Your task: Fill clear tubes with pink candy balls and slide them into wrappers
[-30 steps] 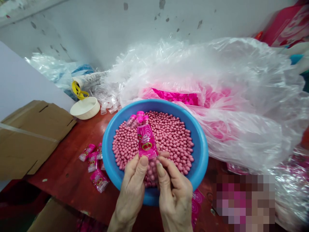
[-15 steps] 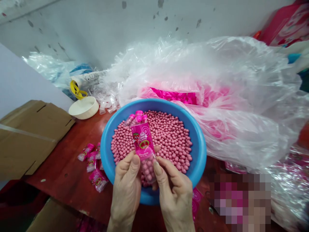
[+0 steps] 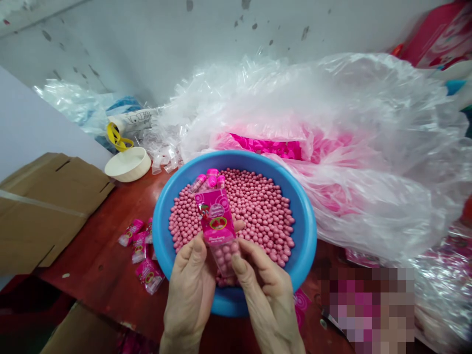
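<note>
While the left hand (image 3: 190,282) grips the candy pack (image 3: 217,219) and the right hand (image 3: 266,284) pinches its clear end, light, even pressure should avoid denting

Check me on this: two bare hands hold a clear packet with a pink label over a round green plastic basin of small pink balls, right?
Not quite: the round plastic basin is blue, not green, as the head view shows. The rest stands: the left hand and right hand hold the pink-labelled clear packet over its small pink balls.
</note>
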A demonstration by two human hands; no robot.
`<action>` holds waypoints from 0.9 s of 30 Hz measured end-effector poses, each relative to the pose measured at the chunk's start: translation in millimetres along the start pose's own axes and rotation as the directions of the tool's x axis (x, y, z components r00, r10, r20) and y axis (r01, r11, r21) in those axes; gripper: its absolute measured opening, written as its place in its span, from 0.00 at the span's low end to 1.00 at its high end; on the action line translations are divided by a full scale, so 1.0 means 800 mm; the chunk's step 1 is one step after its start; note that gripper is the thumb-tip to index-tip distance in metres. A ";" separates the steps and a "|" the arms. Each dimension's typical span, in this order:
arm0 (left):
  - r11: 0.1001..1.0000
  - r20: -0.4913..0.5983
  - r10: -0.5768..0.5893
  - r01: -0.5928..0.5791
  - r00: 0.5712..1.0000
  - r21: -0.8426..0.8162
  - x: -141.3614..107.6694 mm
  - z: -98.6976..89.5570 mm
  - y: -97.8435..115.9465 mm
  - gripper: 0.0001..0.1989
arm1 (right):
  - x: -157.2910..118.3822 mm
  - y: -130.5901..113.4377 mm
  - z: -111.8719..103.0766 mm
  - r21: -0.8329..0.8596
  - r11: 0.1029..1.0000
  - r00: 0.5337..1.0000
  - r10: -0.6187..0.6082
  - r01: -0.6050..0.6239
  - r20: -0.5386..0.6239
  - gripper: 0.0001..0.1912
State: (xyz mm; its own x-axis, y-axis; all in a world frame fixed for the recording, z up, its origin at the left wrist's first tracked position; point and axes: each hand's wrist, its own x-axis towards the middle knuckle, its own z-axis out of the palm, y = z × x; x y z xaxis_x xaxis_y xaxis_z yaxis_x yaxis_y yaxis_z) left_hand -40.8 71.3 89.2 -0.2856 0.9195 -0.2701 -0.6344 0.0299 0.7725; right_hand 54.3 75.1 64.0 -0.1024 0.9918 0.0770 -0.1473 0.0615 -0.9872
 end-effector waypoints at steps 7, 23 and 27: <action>0.999 -0.039 0.025 -0.023 0.999 0.036 -0.002 -0.002 -0.004 0.05 | 0.001 -0.007 -0.008 0.053 0.984 0.982 0.162 -0.168 0.101 0.08; 0.995 -0.095 -0.072 0.078 0.993 0.055 0.001 0.001 0.000 0.12 | 0.000 0.001 0.004 0.340 0.919 0.979 0.199 -0.200 0.039 0.20; 0.989 -0.030 -0.128 0.130 0.991 0.072 -0.003 0.004 -0.002 0.11 | -0.006 0.004 0.006 0.286 0.954 0.988 0.120 -0.087 -0.100 0.24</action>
State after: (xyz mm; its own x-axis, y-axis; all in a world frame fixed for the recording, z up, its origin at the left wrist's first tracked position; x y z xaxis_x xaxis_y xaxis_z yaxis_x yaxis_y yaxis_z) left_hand -36.9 70.4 90.8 -0.2240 0.8958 -0.3839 -0.6123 0.1771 0.7706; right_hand 49.4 70.2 61.4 -0.0200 0.9982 -0.0564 -0.4127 -0.0596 -0.9089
